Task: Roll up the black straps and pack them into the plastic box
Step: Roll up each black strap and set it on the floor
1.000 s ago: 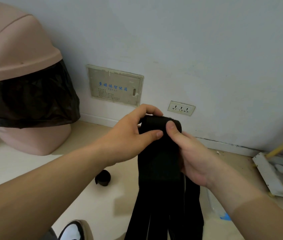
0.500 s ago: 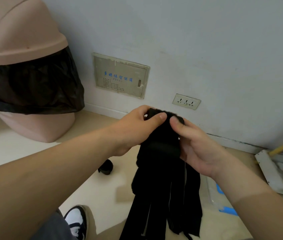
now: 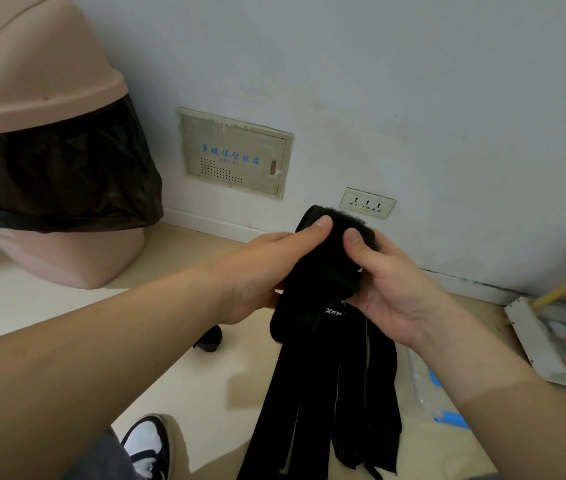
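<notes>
Pinching the black straps (image 3: 330, 268) at the rolled top, left hand (image 3: 257, 271) at 9 o'clock, right hand (image 3: 392, 282) at 3; thumbs pin the coil tight, tails hanging toward 6 o'clock.

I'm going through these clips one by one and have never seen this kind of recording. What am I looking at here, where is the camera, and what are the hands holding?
There is no robot: a person wears a camera on the head, looking down at their own bare hands. The left hand and right hand together grip the black straps, rolled at the top, with loose ends hanging toward the floor. A small black roll lies on the floor, beside a pink bin lined with a black bag. A clear plastic box with blue clips sits lower right, partly hidden.
</notes>
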A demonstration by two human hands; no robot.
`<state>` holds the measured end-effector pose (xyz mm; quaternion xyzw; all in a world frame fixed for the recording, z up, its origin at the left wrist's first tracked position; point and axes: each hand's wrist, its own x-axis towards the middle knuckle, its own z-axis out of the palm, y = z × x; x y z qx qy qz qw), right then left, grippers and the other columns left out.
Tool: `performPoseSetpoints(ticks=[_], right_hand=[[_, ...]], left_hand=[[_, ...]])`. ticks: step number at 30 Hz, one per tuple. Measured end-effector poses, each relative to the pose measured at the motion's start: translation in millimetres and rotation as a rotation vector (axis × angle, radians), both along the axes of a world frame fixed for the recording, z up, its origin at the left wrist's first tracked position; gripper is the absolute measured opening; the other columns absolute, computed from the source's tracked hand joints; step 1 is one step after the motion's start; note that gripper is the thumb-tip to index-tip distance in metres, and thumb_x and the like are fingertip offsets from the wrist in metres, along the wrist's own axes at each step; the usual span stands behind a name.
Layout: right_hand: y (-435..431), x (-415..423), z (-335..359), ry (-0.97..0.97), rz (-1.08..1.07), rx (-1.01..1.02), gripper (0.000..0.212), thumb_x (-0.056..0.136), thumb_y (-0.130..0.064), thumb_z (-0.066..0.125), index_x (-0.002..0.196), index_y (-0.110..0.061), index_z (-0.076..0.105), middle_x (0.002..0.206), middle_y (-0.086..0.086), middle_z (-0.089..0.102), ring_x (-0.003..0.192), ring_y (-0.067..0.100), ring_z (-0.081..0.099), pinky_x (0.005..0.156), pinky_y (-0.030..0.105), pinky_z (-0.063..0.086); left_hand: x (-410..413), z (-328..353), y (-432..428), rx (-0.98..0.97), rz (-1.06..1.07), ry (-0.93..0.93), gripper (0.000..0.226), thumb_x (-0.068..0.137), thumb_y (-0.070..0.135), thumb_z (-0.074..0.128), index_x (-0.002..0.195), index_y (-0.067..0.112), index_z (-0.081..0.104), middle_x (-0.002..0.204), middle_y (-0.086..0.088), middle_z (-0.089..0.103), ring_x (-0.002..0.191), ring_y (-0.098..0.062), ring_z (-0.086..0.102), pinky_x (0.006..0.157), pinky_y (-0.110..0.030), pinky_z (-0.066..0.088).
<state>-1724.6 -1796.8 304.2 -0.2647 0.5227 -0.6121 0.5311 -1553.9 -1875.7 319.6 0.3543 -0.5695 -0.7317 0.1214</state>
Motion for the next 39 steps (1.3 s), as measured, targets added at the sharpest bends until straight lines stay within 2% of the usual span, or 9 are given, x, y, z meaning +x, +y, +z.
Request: performPoseSetpoints(ticks=[5, 11, 15, 17, 23, 26, 29, 32, 39], right_hand=[[1.1, 4.1, -3.8, 0.124, 0.021, -0.038, 0.035, 0.089, -0.022, 0.072, 0.123, -0.022, 0.064, 0.115, 0.005, 0.078, 0.103, 0.026, 0.077, 0.073, 0.041, 0.063], [2.2, 3.5, -0.8, 0.155, 0.038, -0.013, 0.039, 0.092, 0.002, 0.07, 0.121, -0.023, 0.066, 0.114, 0.008, 0.075, 0.098, 0.025, 0.077, 0.071, 0.038, 0.062], [1.4, -1.5, 3.8, 0.064, 0.122, 0.046, 0.048, 0.087, -0.034, 0.079, 0.131, -0.018, 0.071, 0.129, 0.01, 0.074, 0.123, 0.036, 0.069, 0.093, 0.051, 0.06], [1.1, -1.9, 4.4, -0.014, 0.166, 0.115, 0.056, 0.096, -0.053, 0.065, 0.136, -0.015, 0.07, 0.137, 0.011, 0.072, 0.128, 0.032, 0.068, 0.098, 0.046, 0.06], [4.2, -8.3, 2.0, -0.006, 0.188, 0.176, 0.06, 0.091, -0.052, 0.067, 0.135, -0.012, 0.071, 0.135, 0.014, 0.072, 0.129, 0.032, 0.067, 0.11, 0.049, 0.053], [2.6, -8.7, 1.0, 0.013, 0.115, 0.142, 0.061, 0.088, -0.051, 0.071, 0.132, -0.009, 0.072, 0.131, 0.016, 0.074, 0.123, 0.034, 0.071, 0.104, 0.05, 0.057], [-0.5, -8.3, -1.1, -0.003, -0.024, 0.16, 0.053, 0.094, -0.053, 0.069, 0.123, -0.01, 0.076, 0.122, 0.013, 0.079, 0.112, 0.03, 0.077, 0.09, 0.044, 0.062], [-2.1, -9.0, -3.1, 0.014, -0.085, 0.174, 0.054, 0.099, -0.056, 0.063, 0.123, -0.009, 0.076, 0.118, 0.013, 0.08, 0.11, 0.028, 0.077, 0.095, 0.046, 0.062], [-0.4, -13.8, -3.5, -0.003, -0.192, 0.206, 0.055, 0.096, -0.055, 0.068, 0.12, -0.006, 0.075, 0.111, 0.014, 0.081, 0.102, 0.032, 0.079, 0.097, 0.048, 0.06]], left_hand=[[-3.1, -1.3, 3.2, -0.015, 0.032, -0.045, 0.065, 0.09, 0.079, 0.055, 0.124, 0.027, 0.072, 0.111, -0.001, 0.082, 0.104, -0.021, 0.079, 0.093, -0.043, 0.061], [-2.9, 0.4, 1.7, -0.08, 0.078, 0.007, 0.041, 0.098, 0.046, 0.068, 0.124, 0.014, 0.071, 0.112, -0.011, 0.08, 0.102, -0.027, 0.079, 0.098, -0.049, 0.061], [-3.7, -0.7, 1.5, -0.151, 0.114, 0.029, 0.033, 0.096, 0.04, 0.07, 0.118, 0.016, 0.072, 0.113, -0.014, 0.078, 0.106, -0.031, 0.077, 0.104, -0.054, 0.057], [-3.4, -3.3, 1.2, -0.204, 0.1, 0.041, 0.036, 0.092, 0.041, 0.077, 0.118, 0.017, 0.072, 0.111, -0.011, 0.079, 0.104, -0.028, 0.078, 0.103, -0.054, 0.057], [1.5, -15.1, -0.4, -0.298, -0.001, 0.049, 0.058, 0.078, 0.035, 0.082, 0.133, 0.027, 0.064, 0.115, -0.001, 0.078, 0.107, -0.02, 0.077, 0.102, -0.05, 0.059], [-0.3, -17.3, -1.4, -0.252, 0.065, -0.015, 0.07, 0.074, 0.034, 0.091, 0.136, 0.029, 0.059, 0.112, -0.004, 0.078, 0.098, -0.022, 0.079, 0.094, -0.051, 0.063], [-4.9, -15.3, 1.4, -0.263, 0.241, -0.096, 0.063, 0.074, 0.041, 0.095, 0.122, 0.022, 0.06, 0.106, -0.006, 0.074, 0.086, -0.017, 0.078, 0.075, -0.034, 0.063], [-12.0, -17.4, 8.3, -0.288, 0.256, -0.047, 0.045, 0.08, 0.037, 0.091, 0.104, 0.01, 0.064, 0.087, -0.005, 0.071, 0.066, -0.013, 0.069, 0.055, -0.026, 0.054], [-12.3, -23.4, 13.6, -0.218, -0.064, -0.112, 0.018, 0.099, 0.032, 0.073, 0.104, 0.016, 0.078, 0.094, -0.001, 0.082, 0.089, -0.017, 0.079, 0.076, -0.028, 0.064]])
